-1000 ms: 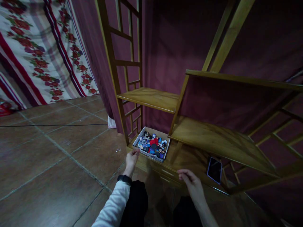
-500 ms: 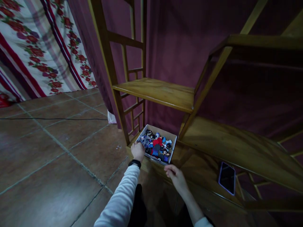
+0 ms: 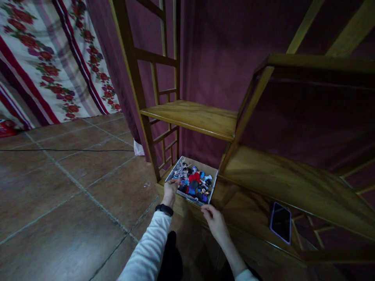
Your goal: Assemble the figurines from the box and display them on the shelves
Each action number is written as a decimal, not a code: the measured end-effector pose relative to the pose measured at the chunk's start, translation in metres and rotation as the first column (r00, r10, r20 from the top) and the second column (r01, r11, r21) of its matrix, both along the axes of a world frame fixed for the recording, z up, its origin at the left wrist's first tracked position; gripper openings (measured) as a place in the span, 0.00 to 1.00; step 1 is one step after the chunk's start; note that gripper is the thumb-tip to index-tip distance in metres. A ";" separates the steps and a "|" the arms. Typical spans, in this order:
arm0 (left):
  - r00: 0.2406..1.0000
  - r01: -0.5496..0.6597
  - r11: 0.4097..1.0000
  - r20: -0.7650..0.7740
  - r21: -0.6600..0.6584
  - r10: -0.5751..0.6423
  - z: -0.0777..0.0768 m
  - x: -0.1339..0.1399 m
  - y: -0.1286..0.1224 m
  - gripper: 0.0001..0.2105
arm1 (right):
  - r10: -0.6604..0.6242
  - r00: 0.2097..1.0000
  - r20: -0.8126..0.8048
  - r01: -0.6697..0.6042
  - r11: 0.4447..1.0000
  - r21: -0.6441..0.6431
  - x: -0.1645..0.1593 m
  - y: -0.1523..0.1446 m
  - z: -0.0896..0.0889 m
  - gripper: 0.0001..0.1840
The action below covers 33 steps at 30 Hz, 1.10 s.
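A shallow white box (image 3: 215, 183) sits on the low wooden shelf, filled with small colourful pieces (image 3: 193, 183) in red, blue, black and white. Their exact kind is too small to tell. My left hand (image 3: 170, 192), with a dark band at the wrist, is over the box's front left corner, its fingers closed at the pieces. Something clear and shiny shows by those fingertips; I cannot make out what they grip. Just in front of the box's front right corner is my right hand (image 3: 215, 223). Its fingers are curled together, and nothing shows in them.
A wooden shelf board (image 3: 193, 117) overhangs the box, with lattice uprights to its left. A phone (image 3: 280, 221) lies on the low shelf at right. A thin black cable (image 3: 73, 150) crosses the tiled floor. A floral cloth (image 3: 52, 70) hangs at far left.
My left hand has shifted slightly down and left, and clear, shiny material now shows by its fingertips. My right hand has moved a little left. The view has tilted slightly.
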<state>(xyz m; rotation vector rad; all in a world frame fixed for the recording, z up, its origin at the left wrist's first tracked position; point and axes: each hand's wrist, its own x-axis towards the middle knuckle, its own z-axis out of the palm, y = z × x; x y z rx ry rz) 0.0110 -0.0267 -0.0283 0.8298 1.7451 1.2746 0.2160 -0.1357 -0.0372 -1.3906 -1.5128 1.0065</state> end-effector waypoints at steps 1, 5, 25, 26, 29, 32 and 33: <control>0.999 0.009 1.000 0.038 0.027 -0.010 0.002 0.005 -0.009 0.16 | -0.023 1.000 -0.010 0.023 1.000 0.005 -0.001 0.001 0.000 0.14; 0.956 0.012 0.987 0.287 0.157 -0.057 0.010 0.027 -0.055 0.21 | -0.096 0.989 -0.113 0.093 0.995 -0.031 -0.006 0.001 0.003 0.22; 0.923 0.244 0.940 -0.354 0.240 -0.149 0.014 0.079 -0.187 0.09 | -0.009 0.989 0.145 0.006 1.000 0.022 0.020 -0.071 0.026 0.13; 0.902 0.270 0.938 -0.397 0.216 -0.168 0.014 0.080 -0.191 0.09 | -0.023 0.988 0.150 0.021 1.000 0.016 0.022 -0.075 0.023 0.13; 0.853 0.319 0.935 -0.477 0.152 -0.214 0.011 0.084 -0.197 0.10 | -0.052 0.987 0.152 0.048 0.998 0.026 0.026 -0.083 0.018 0.12; 0.813 0.340 0.935 -0.531 0.102 -0.237 0.009 0.088 -0.202 0.11 | -0.067 0.989 0.134 0.059 0.996 0.064 0.032 -0.089 0.016 0.13; 0.800 0.348 0.934 -0.547 0.085 -0.248 0.009 0.089 -0.203 0.11 | -0.072 0.989 0.130 0.062 0.995 0.074 0.034 -0.091 0.015 0.13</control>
